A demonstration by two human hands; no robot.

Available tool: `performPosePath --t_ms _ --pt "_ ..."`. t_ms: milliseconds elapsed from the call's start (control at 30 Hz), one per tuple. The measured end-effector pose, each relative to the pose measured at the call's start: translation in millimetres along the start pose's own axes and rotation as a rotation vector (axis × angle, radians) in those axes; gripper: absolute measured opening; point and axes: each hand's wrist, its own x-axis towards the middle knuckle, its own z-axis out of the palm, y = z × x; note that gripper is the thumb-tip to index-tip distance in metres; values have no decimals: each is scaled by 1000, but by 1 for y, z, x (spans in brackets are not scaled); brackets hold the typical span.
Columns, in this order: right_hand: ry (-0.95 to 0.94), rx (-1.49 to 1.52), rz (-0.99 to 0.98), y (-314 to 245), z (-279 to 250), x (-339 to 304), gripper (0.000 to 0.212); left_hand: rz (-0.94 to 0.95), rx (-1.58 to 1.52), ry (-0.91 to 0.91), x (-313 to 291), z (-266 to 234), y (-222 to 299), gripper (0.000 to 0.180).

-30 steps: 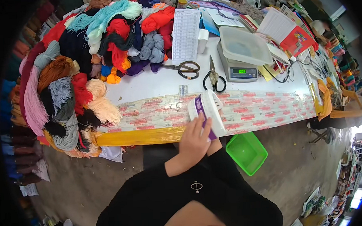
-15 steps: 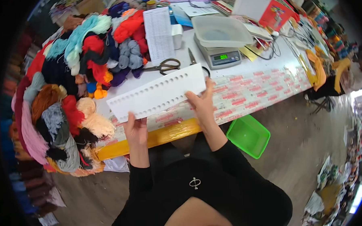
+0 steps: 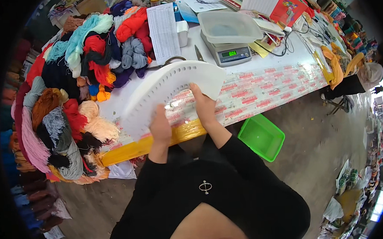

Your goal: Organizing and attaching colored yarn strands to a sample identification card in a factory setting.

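Observation:
A long white card (image 3: pixel 204 76) with a row of round holes along its edges is bowed into an arc above the table. My right hand (image 3: pixel 204 107) pinches its near edge right of the middle, thumb on top. My left hand (image 3: pixel 160 128), smeared by motion, grips the near edge towards the left end, which is blurred too. Just beyond the card lie scissors (image 3: pixel 174 59), their handles partly covered by it. A narrow pointed blade (image 3: pixel 199 53) lies to the right of them.
Colourful yarn hanks (image 3: pixel 97 55) are heaped on the table's left. A digital scale (image 3: pixel 232 54) carries a clear plastic tub (image 3: pixel 229 27). Beside it is a printed sheet (image 3: pixel 164 33). Yellow tape covers the table's front edge (image 3: pixel 137 149). A green basket (image 3: pixel 263 137) stands below, right.
The card has gone from nearly flat to strongly bowed. My hands have come closer together, the left moving right and up, the right moving slightly left.

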Motion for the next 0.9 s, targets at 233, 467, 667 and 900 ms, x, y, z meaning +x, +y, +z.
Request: performPosePath --t_ms 233,467,667,900 --pt "-119 437 365 -3 -20 0 32 -114 -128 20 25 -1 16 36" --pt "-345 628 574 7 -41 0 47 -663 -1260 -239 37 3 11 40" --pt "-248 133 397 -13 -31 -1 40 -497 -1090 -366 20 6 29 40" --pt "-201 80 173 -16 -19 -24 28 -351 -165 29 17 12 27 38"
